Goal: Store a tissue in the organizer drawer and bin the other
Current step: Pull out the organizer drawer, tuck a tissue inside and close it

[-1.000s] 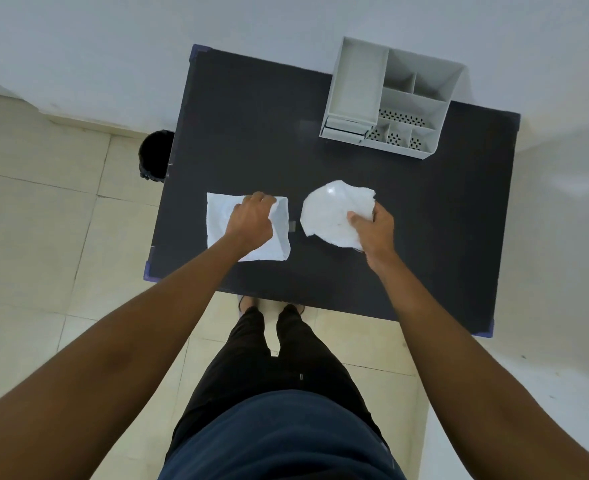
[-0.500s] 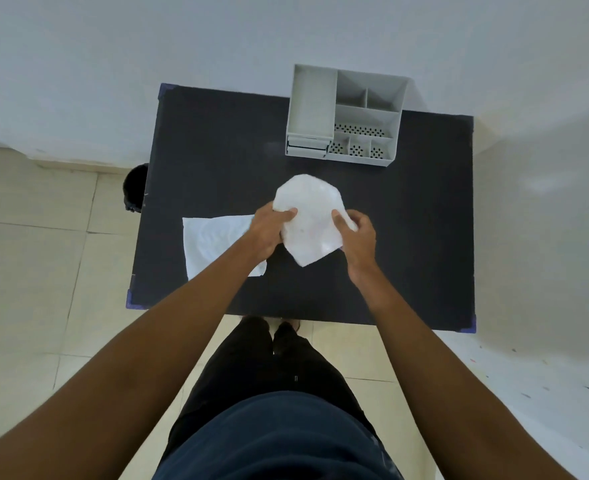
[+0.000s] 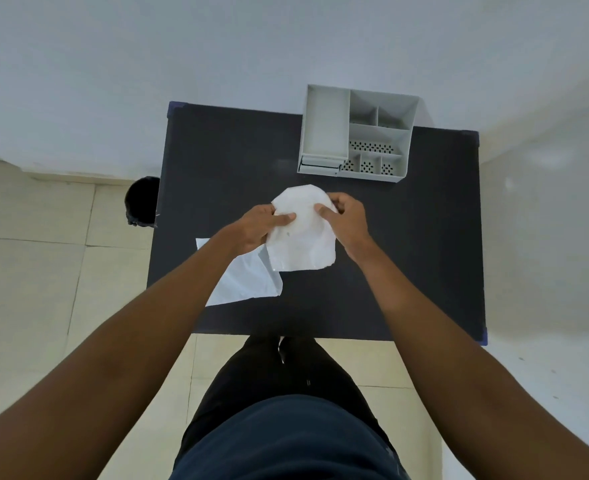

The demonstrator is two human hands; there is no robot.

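Over the black table (image 3: 216, 161), both hands' fingers (image 3: 284, 219) half-hide the tissue (image 3: 301, 237).

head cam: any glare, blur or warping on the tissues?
Head view: held tissue is nearly blown out, with little fold detail; flat tissue looks dimmer and greyer; faint sheen on the black table; wide-angle bowing at table edges; hands sharp.
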